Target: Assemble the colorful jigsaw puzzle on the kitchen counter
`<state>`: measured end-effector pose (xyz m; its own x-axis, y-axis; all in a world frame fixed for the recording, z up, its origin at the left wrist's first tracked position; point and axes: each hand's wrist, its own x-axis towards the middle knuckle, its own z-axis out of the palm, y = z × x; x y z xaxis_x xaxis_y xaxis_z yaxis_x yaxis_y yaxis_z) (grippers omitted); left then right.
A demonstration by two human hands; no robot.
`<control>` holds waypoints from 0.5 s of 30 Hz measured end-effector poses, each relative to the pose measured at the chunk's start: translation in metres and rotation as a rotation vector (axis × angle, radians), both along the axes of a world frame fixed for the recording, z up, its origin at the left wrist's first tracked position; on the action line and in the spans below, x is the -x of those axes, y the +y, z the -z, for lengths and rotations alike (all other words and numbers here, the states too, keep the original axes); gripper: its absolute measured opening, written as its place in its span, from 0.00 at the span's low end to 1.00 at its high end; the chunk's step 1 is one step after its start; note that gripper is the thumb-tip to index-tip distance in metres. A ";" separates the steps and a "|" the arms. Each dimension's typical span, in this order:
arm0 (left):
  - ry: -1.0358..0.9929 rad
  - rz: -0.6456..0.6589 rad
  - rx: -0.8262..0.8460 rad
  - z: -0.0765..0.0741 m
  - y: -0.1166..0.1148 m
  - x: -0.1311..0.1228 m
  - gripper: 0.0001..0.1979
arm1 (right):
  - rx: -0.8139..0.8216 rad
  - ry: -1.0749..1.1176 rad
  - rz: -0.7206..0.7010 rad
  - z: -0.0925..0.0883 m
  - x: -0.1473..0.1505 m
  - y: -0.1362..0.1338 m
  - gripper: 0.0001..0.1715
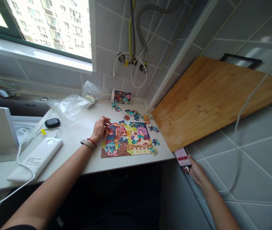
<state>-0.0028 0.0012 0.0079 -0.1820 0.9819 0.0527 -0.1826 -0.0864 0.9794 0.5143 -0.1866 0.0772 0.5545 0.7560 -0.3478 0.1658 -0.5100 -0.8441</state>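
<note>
Barn puzzle (127, 139) on the counter (77, 131), phone (183, 157) held to its right

The left hand (99, 129) is at the puzzle's far left corner, fingers loosely parted — whether they press it, I cannot tell. The right hand (197, 171) grips the phone, a white cable (188, 170) plugged in. Loose pieces (126, 118) lie beyond and right of the puzzle — a picture card (121, 97) stands behind them.

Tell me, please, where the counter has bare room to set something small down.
The counter looks bare between the power bank and the left forearm, plus a narrow strip in front of the puzzle. Behind and right of the puzzle, loose pieces crowd it.
</note>
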 end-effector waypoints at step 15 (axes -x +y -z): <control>0.197 -0.039 -0.071 0.005 -0.003 -0.002 0.22 | -0.366 -0.805 -0.153 0.004 0.004 -0.032 0.34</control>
<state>-0.0007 -0.0020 0.0030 -0.1996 0.9668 0.1596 0.0163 -0.1596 0.9870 0.5099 -0.2183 0.0730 0.4101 0.8290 0.3803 0.8219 -0.1552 -0.5481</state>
